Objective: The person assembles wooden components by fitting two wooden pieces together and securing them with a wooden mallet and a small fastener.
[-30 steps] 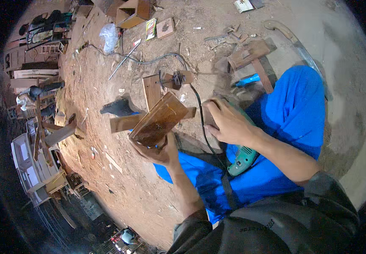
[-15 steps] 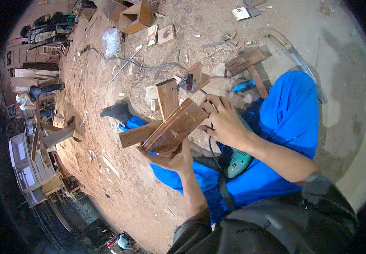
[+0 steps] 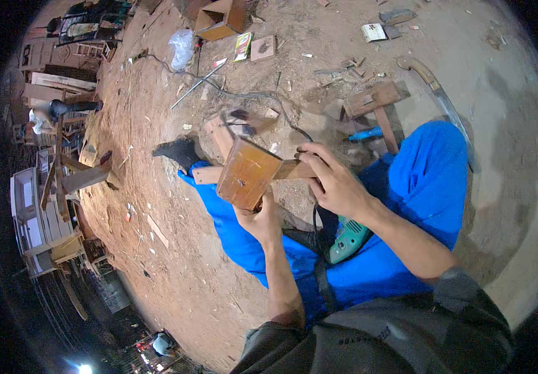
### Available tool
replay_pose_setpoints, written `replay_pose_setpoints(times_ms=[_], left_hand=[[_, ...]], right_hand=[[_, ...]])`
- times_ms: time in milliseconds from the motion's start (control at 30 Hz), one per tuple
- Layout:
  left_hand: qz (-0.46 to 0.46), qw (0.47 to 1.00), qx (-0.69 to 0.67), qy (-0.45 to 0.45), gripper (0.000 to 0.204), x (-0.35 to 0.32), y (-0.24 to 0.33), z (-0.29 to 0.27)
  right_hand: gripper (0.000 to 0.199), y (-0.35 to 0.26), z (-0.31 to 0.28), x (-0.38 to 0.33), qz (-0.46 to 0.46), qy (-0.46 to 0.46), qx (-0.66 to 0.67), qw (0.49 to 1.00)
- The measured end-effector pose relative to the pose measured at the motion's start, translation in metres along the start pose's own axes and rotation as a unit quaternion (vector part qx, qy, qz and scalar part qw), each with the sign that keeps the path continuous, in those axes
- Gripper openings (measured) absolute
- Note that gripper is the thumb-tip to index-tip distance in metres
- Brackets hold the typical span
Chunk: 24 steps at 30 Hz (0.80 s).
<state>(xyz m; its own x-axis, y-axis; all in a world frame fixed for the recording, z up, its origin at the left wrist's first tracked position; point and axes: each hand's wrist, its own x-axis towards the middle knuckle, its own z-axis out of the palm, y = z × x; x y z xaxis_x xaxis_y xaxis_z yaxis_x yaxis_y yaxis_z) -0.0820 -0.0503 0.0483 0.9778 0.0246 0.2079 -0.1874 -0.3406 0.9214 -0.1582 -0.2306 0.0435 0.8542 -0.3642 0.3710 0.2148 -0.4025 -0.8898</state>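
Note:
A joined wooden piece is raised in front of me, its broad brown board (image 3: 248,173) crossed by a narrower slat (image 3: 208,175) that sticks out on both sides. From below, my left hand (image 3: 260,220) grips the board's lower edge, thumb up against it. My right hand (image 3: 338,186) has its bent fingers and thumb around the slat's right end, partly hiding it. A green power tool (image 3: 348,241) lies on my lap below the right hand. Beyond the held board, another piece of wood (image 3: 220,136) rests on the ground, partly covered.
To the right lie a handsaw (image 3: 437,87), a T-shaped wooden piece (image 3: 378,100) and a blue tool (image 3: 366,134). A cord (image 3: 244,95) runs across the dirt past a metal rod (image 3: 195,86), a plastic bag (image 3: 181,48) and a wooden box (image 3: 220,20). People and furniture stand at far left.
Both hands have turned the wooden piece, so the board's broad face now shows. My right fingers have gone from the board's end to the slat's end. The whole view has shifted slightly.

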Motion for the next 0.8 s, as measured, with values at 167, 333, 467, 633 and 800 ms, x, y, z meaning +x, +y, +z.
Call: replay_pose_setpoints(times_ms=[167, 333, 467, 633, 800], left_hand=[[-0.089, 0.982, -0.107, 0.126, 0.007, 0.009, -0.001, -0.033], [-0.111, 0.976, -0.101, 0.160, 0.013, 0.010, 0.023, -0.053], [-0.039, 0.995, -0.027, 0.085, 0.039, -0.012, 0.025, -0.041], [0.009, 1.000, 0.011, 0.005, 0.076, -0.035, 0.032, -0.024], [-0.018, 0.999, -0.018, 0.020, 0.072, -0.022, 0.041, -0.013]], right_hand=[[0.046, 0.031, -0.011, -0.003, 0.097, -0.033, -0.084, 0.991], [0.073, -0.011, -0.027, 0.009, 0.053, -0.028, -0.140, 0.988], [0.062, -0.021, -0.020, 0.008, 0.008, -0.025, 0.130, 0.991], [0.030, 0.001, -0.014, -0.003, 0.231, -0.253, 0.161, 0.926], [0.029, -0.013, -0.023, 0.000, 0.165, -0.174, 0.192, 0.952]])
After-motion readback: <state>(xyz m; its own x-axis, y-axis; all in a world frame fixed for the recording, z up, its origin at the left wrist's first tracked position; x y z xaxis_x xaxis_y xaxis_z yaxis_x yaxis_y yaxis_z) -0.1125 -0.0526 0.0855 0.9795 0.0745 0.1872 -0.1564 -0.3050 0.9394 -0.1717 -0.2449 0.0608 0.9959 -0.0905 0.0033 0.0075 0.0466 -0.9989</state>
